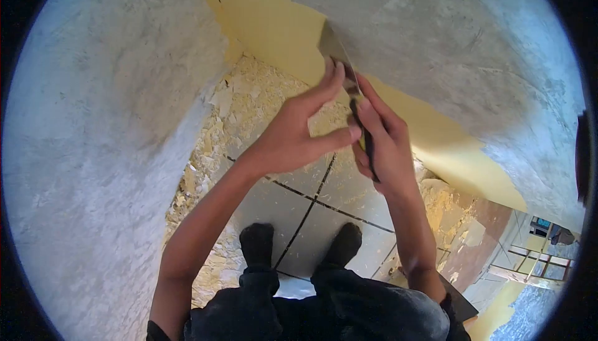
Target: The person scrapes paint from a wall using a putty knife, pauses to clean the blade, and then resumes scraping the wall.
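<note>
A scraper (334, 43) with a broad metal blade and a dark handle with a yellow-green part is held up against the wall. My right hand (391, 141) is wrapped round its handle. My left hand (288, 132) has its fingers stretched out, the fingertips at the blade's lower part and the thumb apart from them, close to the handle. Behind the blade runs a band of yellow paint (274, 23) along the foot of the wall. The blade's edge lies where this yellow meets the bare grey wall (430, 35).
Paint flakes (249, 88) cover the floor in the corner and along both walls. Grey tiles (293, 182) with dark joints lie under my feet in dark socks (256, 241). Another rough grey wall (106, 123) rises at left. A barred window or frame (539, 263) shows at far right.
</note>
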Tool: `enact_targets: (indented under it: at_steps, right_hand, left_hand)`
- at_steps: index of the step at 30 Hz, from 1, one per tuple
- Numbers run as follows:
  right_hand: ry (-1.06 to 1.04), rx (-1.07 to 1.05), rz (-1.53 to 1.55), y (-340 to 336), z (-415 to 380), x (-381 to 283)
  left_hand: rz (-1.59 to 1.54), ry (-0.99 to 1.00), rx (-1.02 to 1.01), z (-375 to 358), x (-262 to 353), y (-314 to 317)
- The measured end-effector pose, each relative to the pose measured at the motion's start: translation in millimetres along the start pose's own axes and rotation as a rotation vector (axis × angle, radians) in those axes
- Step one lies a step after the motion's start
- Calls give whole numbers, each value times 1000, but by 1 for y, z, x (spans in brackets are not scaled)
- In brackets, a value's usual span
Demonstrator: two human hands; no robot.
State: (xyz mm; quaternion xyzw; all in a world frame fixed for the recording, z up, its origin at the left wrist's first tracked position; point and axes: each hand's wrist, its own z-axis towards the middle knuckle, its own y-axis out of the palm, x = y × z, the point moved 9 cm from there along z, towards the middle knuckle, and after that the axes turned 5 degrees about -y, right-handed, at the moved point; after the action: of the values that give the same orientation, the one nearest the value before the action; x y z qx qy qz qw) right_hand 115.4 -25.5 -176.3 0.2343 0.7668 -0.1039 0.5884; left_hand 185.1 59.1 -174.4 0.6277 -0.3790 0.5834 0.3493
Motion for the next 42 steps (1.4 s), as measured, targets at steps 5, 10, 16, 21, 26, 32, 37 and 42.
enact_targets:
  at_steps: [5, 10, 16, 21, 26, 32, 37, 42]
  right_hand:
    - [15, 7, -36, 7, -6, -11]
    - [-2, 17, -29, 4, 2, 4]
    - [-21, 15, -43, -2, -6, -11]
    - [45, -43, 29, 14, 7, -9]
    - [62, 13, 34, -3, -10, -7]
    - [4, -60, -35, 9, 11, 8]
    - [33, 19, -139, -25, -11, 52]
    - [-5, 27, -167, -51, -21, 55]
  left_hand:
    - [6, 107, 110, 0, 2, -7]
    - [74, 47, 75, -1, 5, -7]
    - [61, 84, 63, 2, 10, -6]
    - [-48, 127, 193, 0, 11, -11]
    - [95, 8, -15, -4, 10, -3]
    - [89, 117, 239, -1, 4, -14]
    - [18, -50, 123, -1, -14, -15]
    - [-29, -90, 127, 7, -25, -14]
